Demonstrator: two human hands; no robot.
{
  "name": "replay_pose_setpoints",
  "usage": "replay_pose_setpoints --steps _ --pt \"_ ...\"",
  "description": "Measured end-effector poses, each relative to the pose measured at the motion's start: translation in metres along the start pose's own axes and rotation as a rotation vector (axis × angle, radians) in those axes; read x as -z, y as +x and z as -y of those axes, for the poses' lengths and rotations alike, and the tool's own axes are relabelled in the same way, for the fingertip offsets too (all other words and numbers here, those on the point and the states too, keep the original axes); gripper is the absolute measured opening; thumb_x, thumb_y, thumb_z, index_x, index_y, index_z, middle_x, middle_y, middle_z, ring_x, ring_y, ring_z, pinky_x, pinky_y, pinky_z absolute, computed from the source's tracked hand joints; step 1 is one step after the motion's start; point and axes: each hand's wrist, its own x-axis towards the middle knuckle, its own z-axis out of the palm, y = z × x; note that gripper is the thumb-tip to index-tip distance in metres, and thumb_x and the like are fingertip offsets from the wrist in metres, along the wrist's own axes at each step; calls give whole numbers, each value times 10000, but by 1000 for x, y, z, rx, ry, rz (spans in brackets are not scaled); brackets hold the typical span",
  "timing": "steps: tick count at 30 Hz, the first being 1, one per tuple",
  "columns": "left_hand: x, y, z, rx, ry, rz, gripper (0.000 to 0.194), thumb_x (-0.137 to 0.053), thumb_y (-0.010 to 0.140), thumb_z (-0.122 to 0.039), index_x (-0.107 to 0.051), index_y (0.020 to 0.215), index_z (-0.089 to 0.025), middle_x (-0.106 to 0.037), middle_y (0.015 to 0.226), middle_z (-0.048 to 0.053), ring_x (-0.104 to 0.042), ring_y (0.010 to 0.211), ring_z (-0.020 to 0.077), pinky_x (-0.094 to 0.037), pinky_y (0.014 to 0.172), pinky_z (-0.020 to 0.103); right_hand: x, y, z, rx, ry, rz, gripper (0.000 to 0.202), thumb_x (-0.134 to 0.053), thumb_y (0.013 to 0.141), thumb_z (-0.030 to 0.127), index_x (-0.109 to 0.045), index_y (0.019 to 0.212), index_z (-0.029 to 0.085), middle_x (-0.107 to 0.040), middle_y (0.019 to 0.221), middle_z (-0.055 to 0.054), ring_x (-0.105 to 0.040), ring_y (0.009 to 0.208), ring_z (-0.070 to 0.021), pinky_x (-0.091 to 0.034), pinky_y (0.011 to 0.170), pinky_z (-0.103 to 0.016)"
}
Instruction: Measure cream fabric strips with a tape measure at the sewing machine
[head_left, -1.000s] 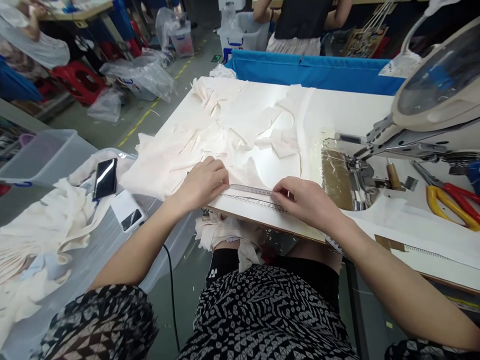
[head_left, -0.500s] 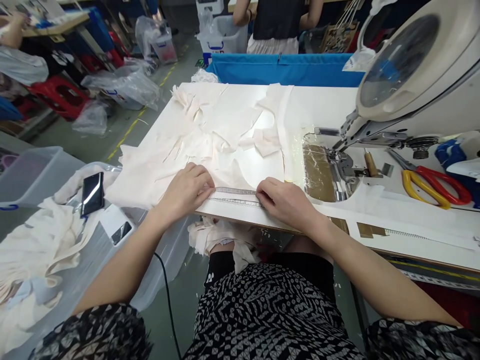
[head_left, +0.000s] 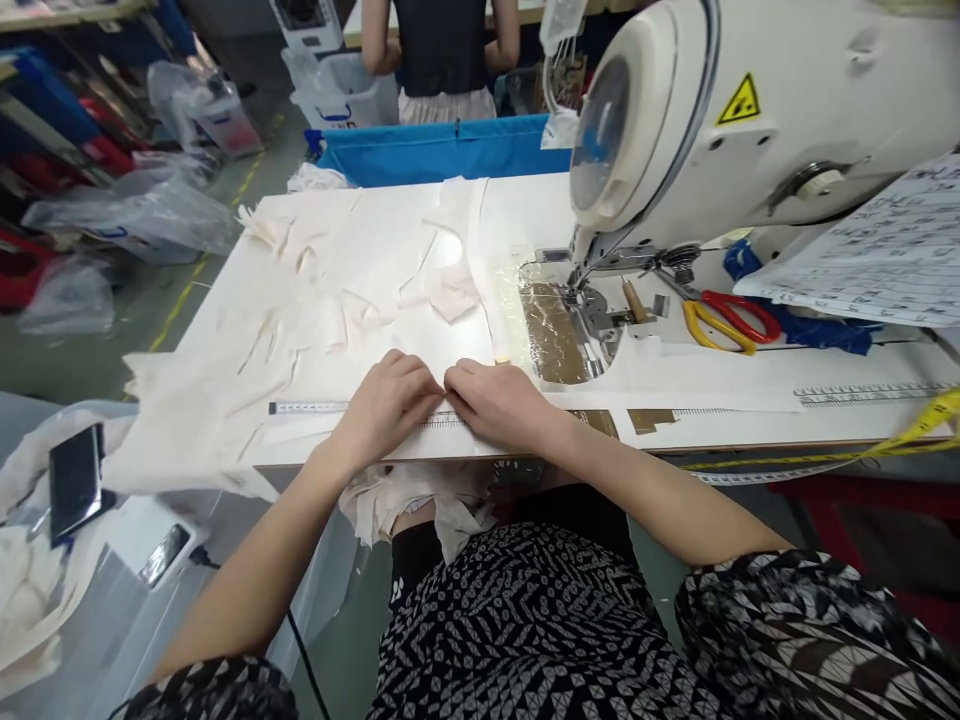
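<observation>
Hands meet at the table (head_left: 525,205) edge: left hand (head_left: 386,400) and right hand (head_left: 499,400), fingers curled, seemingly pinching cloth (head_left: 337,310); sewing machine (head_left: 720,110) crowds the right.

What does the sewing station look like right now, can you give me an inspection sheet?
Surface: white sewing table, bare patches at the far edge.
Job's things: pale cream fabric piece flat by the printed ruler strip along the near edge.
Clutter: cream fabric scraps; red and yellow handled scissors; printed paper sheet; yellow tape measure.
Hands: left hand and right hand side by side, fingers pressing the fabric at the table edge.
Cables: black cable below the left forearm.
Surroundings: white sewing machine; blue fabric bin; black phone; another person standing behind.
</observation>
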Motion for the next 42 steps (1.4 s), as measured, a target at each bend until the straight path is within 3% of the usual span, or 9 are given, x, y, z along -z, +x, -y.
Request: replay_pose_setpoints --steps 5,9,12,18,29,36,39,42 --pt "7 -3 -7 22 47 -25 146 -560 953 -242 -634 848 -174 -630 887 47 -505 861 215 -436 757 356 32 -6 10 -75 -6 136 183 -399 1027 164 -578 1012 128 -639 976 -97 -513 697 -169 -246 563 -298" --pt "6 -2 -13 50 58 -30 164 -539 956 -245 -638 845 -176 -626 894 57 -503 873 221 -442 760 359 46 -30 -7 -138 73 137 158 -443 959 130 -576 875 145 -628 861 -77 -529 680 -161 -295 558 -267" --pt "5 -3 -12 45 44 -32 188 -513 969 -248 -638 851 -172 -626 913 62 -502 877 220 -448 780 370 45 -52 -31 -148 131 47 174 -454 937 158 -548 790 169 -607 793 -51 -536 659 -156 -317 554 -262" --pt "3 -4 -10 42 51 -42 210 -501 975 -261 -645 850 -172 -626 918 66 -501 878 221 -449 790 379 31 -73 -59 -180 122 -55 185 -459 967 247 -587 856 174 -622 881 -57 -574 748 -183 -333 564 -283" --pt "6 -4 -11 42 31 -41 215 -499 982 -266 -655 866 -175 -631 924 61 -508 883 221 -449 788 377 26 -72 -54 -169 68 -56 187 -426 985 202 -538 840 167 -569 840 -29 -473 644 -128 -280 525 -266" --pt "10 -8 1 51 34 49 228 -492 989 -362 -660 986 -206 -627 1012 69 -513 985 255 -456 845 399 14 -73 -60 -125 57 -89 156 -437 1010 194 -552 907 168 -580 903 -39 -457 670 -129 -248 537 -276" --pt "14 -2 -11 8 110 -55 331 -500 981 -449 -611 1163 -195 -624 1083 101 -506 1041 296 -454 874 451 16 -71 -57 -129 55 -72 148 -451 1015 187 -564 923 161 -582 918 -42 -461 692 -131 -235 537 -277" --pt "10 16 -36 -80 153 -160 307 -507 980 -399 -588 1207 -209 -627 1085 102 -519 1026 292 -461 859 450 22 -69 -52 -134 31 -42 178 -432 1034 184 -572 929 151 -583 917 -44 -457 691 -132 -221 529 -280"
